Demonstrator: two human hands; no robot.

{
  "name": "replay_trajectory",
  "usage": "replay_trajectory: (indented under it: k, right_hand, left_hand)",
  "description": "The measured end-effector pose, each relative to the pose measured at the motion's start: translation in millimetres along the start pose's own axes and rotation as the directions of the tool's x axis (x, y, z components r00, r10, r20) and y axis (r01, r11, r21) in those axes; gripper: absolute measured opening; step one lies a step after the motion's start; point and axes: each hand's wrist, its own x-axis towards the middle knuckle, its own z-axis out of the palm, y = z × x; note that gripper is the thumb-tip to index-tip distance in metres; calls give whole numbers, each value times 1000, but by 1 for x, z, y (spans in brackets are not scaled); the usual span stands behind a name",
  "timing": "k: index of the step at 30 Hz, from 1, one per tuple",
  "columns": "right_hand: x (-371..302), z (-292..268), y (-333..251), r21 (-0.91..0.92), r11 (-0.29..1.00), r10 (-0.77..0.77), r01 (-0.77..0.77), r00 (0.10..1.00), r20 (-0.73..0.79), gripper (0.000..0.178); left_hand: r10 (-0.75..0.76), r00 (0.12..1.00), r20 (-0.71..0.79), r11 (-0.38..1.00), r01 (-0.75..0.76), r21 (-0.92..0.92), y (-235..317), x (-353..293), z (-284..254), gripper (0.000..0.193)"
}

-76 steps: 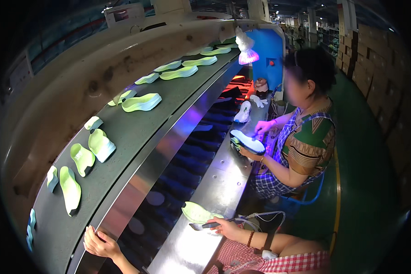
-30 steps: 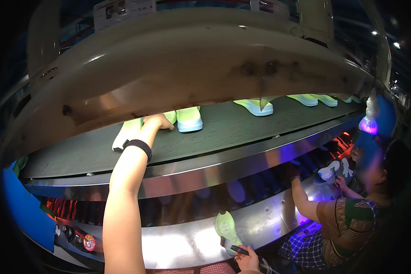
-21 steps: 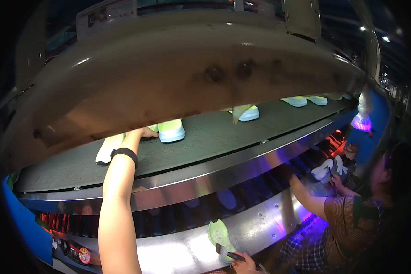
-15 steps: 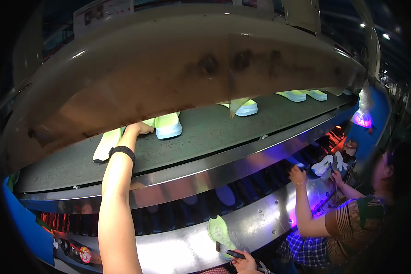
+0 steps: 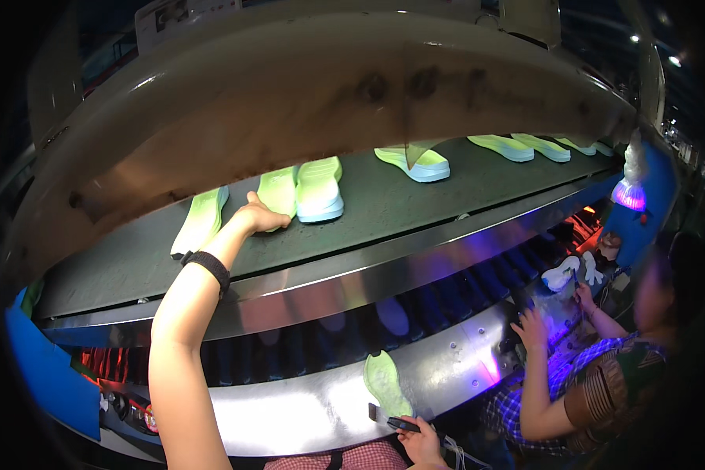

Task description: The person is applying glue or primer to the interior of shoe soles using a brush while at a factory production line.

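My left hand (image 5: 263, 216) reaches onto the dark green belt, its fingers closed on the near end of a yellow-green shoe sole (image 5: 277, 190). A second sole (image 5: 319, 190) with a pale blue edge lies close against that one on the right. Left of my wrist is another yellow-green sole (image 5: 201, 222). Low in the view, my right hand (image 5: 421, 443) grips a flat brush (image 5: 402, 424) by its black handle. Beside the bristles, a pale green sole (image 5: 383, 381) rests on the metal ledge; its lower end is near the brush.
A brown hood (image 5: 290, 102) hangs low over the belt (image 5: 368, 210). More soles (image 5: 419, 163) lie farther right. A metal rail (image 5: 352, 261) edges the belt; under it a dark lower line glows red at both ends. A co-worker (image 5: 595, 392) at the right handles a white sole (image 5: 560, 274).
My left hand has shifted right and slightly up, and the sole at it now shows more from under the hood. The view has tilted slightly. My right hand still holds the brush.
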Motion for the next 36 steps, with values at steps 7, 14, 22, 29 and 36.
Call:
replay_trajectory:
  k: [7, 14, 22, 29, 36]
  right_hand:
    - [-6, 5, -4, 33, 999, -17, 15, 998, 67, 37]
    - [-14, 7, -6, -3, 1000, -28, 28, 996, 80, 37]
    - [-11, 7, 2, -39, 999, -11, 13, 998, 55, 38]
    - [-16, 5, -14, 13, 995, -95, 95, 995, -3, 37]
    - [-13, 12, 1, -2, 990, -137, 138, 986, 95, 27]
  left_hand:
    - [284, 924, -254, 936, -210, 282, 18, -49, 22, 95]
    - [751, 653, -95, 615, -639, 462, 50, -58, 43, 50]
    - [805, 553, -215, 531, -510, 676, 45, -53, 43, 29]
    - [826, 486, -285, 560, -764, 321, 37, -123, 32, 39]
    - [-122, 672, -730, -144, -740, -657, -37, -200, 133, 26]
